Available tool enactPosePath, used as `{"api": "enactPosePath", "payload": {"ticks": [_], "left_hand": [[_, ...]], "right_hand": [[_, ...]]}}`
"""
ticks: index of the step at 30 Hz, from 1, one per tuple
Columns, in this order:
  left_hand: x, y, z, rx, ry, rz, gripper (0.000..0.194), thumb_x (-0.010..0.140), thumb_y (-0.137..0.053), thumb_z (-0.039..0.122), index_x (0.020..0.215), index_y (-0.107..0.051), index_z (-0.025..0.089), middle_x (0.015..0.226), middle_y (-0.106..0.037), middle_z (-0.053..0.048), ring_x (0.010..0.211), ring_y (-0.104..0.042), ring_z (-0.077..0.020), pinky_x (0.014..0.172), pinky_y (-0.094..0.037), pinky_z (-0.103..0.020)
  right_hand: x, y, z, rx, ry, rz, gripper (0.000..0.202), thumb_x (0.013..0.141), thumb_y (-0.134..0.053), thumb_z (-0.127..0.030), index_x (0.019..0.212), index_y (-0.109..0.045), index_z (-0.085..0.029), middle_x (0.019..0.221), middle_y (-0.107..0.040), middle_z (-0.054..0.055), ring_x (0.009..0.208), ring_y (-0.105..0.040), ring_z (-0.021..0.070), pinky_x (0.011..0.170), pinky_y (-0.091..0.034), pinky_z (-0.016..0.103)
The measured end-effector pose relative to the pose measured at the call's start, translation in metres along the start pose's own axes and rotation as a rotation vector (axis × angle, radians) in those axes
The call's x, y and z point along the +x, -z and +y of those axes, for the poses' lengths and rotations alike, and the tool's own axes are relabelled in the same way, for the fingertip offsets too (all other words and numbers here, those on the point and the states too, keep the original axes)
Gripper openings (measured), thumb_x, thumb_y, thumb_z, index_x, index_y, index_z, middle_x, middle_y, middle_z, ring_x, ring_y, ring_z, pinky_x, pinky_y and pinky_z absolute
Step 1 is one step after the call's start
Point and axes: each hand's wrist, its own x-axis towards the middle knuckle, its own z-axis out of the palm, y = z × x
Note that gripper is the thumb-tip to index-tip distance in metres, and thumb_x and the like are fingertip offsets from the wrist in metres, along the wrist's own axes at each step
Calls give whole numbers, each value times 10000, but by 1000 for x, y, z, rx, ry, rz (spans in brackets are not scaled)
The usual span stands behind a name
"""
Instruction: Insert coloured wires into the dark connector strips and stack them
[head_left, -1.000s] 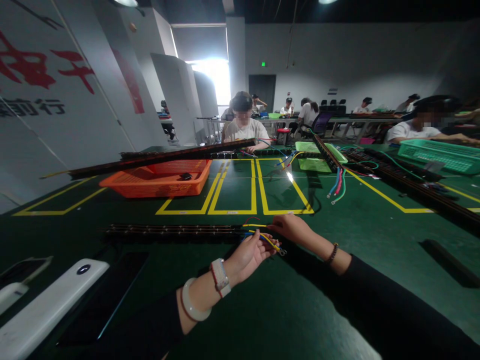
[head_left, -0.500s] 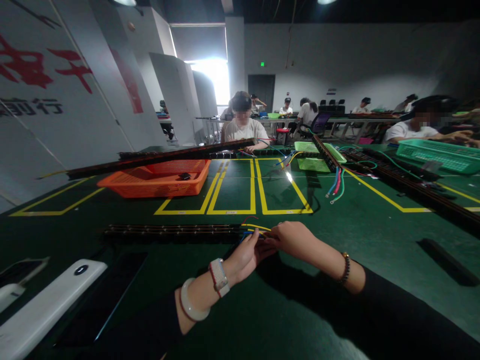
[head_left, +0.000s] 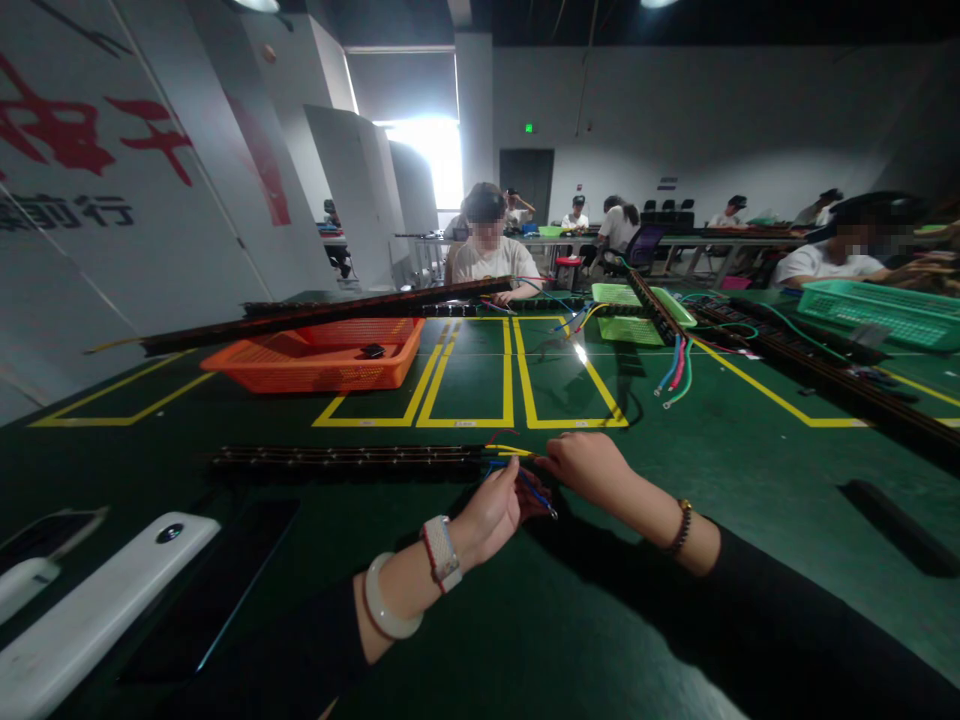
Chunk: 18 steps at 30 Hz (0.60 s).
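A long black strip [head_left: 345, 460] with rows of metal contacts lies flat on the green table. Yellow wires [head_left: 504, 450], a thin red wire and blue wires come out of its right end. My left hand [head_left: 496, 510] is closed around the wires near that end; a blue wire [head_left: 536, 490] with a metal ring terminal pokes out past its fingers. My right hand [head_left: 589, 465] pinches the far ends of the yellow wires, its fingertips partly hidden behind the knuckles.
An orange basket [head_left: 307, 375] stands beyond the strip, a long black bar [head_left: 337, 312] resting across it. Green baskets [head_left: 877, 310] and more wired strips lie at the right. Phones and a white device [head_left: 112, 600] are at the lower left. Co-workers sit opposite.
My right hand has drawn slightly up and away from my left hand. The blue wire with its terminal now shows below, separate from the yellow wires.
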Motion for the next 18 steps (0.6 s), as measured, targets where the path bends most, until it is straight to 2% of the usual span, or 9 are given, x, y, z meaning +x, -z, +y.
{"api": "enactPosePath", "payload": {"ticks": [3, 8, 11, 14, 18], "left_hand": [[0, -1, 1, -8, 13, -5, 292, 927, -419, 293, 733, -563, 129, 677, -611, -55, 637, -605, -144, 644, -492, -279], [3, 1, 0, -68, 18, -30, 295, 927, -416, 246, 715, -586, 129, 653, -609, -38, 612, -594, -131, 649, -487, -269], [5, 2, -1, -91, 2, -30, 315, 925, -422, 218, 665, -576, 127, 632, -591, -18, 569, -556, -89, 598, -453, -206], [4, 1, -1, -96, 3, -42, 272, 908, -458, 213, 694, -599, 124, 669, -614, -27, 590, -566, -96, 570, -440, -201], [2, 1, -1, -101, -4, -58, 237, 885, -514, 237, 688, -601, 139, 707, -642, -36, 677, -606, -122, 698, -479, -237]], "right_hand": [[-2, 2, -3, -9, -5, -28, 287, 923, -493, -349, 844, -674, -141, 791, -679, 118, 687, -648, 211, 572, -404, 275], [-17, 24, -20, 23, 26, 45, 334, 940, -442, -416, 874, -630, -147, 806, -663, 117, 737, -651, 209, 595, -420, 267], [-27, 29, -31, 43, 66, 0, 288, 908, -499, -418, 960, -611, -158, 814, -672, 104, 748, -661, 228, 591, -440, 272], [-31, 22, -36, 60, 128, -46, 295, 879, -538, -267, 1150, -541, -152, 911, -687, 120, 777, -671, 238, 600, -467, 285], [-30, 14, -36, 56, 209, -91, 411, 856, -465, -75, 1259, -492, -150, 954, -692, 126, 787, -678, 230, 631, -493, 300]]}}
